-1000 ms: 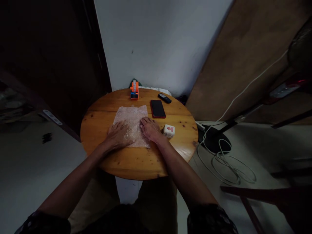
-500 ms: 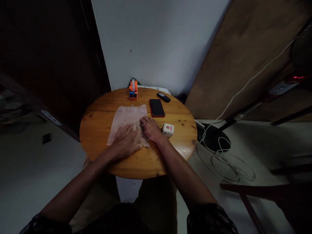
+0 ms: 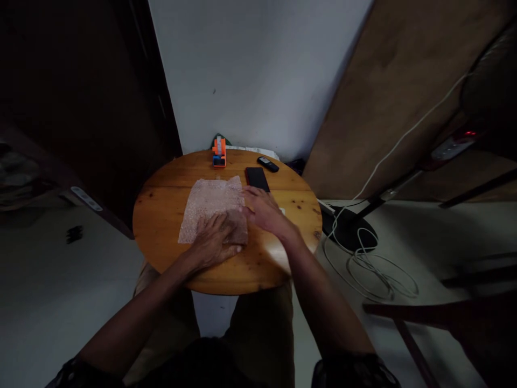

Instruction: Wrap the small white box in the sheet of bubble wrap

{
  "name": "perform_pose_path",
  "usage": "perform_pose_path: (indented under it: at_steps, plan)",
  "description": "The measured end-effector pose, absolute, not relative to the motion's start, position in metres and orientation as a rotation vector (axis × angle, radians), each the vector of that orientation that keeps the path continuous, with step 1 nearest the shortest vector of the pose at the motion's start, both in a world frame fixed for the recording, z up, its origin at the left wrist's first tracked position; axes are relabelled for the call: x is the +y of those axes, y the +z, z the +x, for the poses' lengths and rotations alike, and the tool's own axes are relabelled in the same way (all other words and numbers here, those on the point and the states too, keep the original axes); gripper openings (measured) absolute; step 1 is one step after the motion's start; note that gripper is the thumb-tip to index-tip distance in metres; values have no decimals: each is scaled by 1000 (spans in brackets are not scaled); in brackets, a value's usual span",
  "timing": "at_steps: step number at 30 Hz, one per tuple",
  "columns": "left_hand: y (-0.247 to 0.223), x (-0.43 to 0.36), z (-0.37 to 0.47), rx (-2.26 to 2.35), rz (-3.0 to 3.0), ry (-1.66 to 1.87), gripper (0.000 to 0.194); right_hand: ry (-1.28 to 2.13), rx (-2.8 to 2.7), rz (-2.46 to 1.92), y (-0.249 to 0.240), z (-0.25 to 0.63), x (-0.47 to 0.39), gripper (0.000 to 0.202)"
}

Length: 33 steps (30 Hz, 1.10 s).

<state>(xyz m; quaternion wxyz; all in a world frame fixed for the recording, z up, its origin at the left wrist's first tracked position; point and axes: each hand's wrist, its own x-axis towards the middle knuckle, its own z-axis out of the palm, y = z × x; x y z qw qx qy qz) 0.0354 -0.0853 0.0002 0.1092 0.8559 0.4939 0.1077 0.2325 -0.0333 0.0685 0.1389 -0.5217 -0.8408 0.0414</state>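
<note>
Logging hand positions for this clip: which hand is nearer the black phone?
Right. The right hand lies just in front of the black phone, almost touching it. The left hand rests flat on the bubble wrap, farther toward the person.

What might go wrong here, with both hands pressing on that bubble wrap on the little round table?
The right hand sits at the sheet's right edge, close to the dark phone; a sweep that way might nudge it. The small white box is nearly hidden behind that hand, so it could get knocked unseen. The left hand pins only the near part of the bubble wrap, so the far end may slide on the table.
</note>
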Motion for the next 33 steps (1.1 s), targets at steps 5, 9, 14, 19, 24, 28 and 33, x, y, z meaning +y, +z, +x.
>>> perform_pose_path:
  at_steps: [5,9,14,19,24,28,33]
  plan:
    - [-1,-87,34,1457,2490,317,72,214,-2387,-1813,65,297,-41,76]
    - [-1,-88,33,1445,2489,333,74,289,-2182,-1946,44,326,-44,54]
    - [1,-88,34,1441,2508,325,72,561,-1915,-1527,55,287,-48,45]
    - [-3,-87,34,1434,2548,338,75,815,-1916,-1122,51,211,-27,44]
    - [-7,-84,34,1387,2633,426,78,1000,-1854,-1111,16,186,2,41]
    - [-9,-83,34,1373,2626,468,77,1063,-1786,-1140,4,191,7,41]
    - [5,-86,28,1317,2592,566,63,1061,-1803,-1102,2,194,5,43]
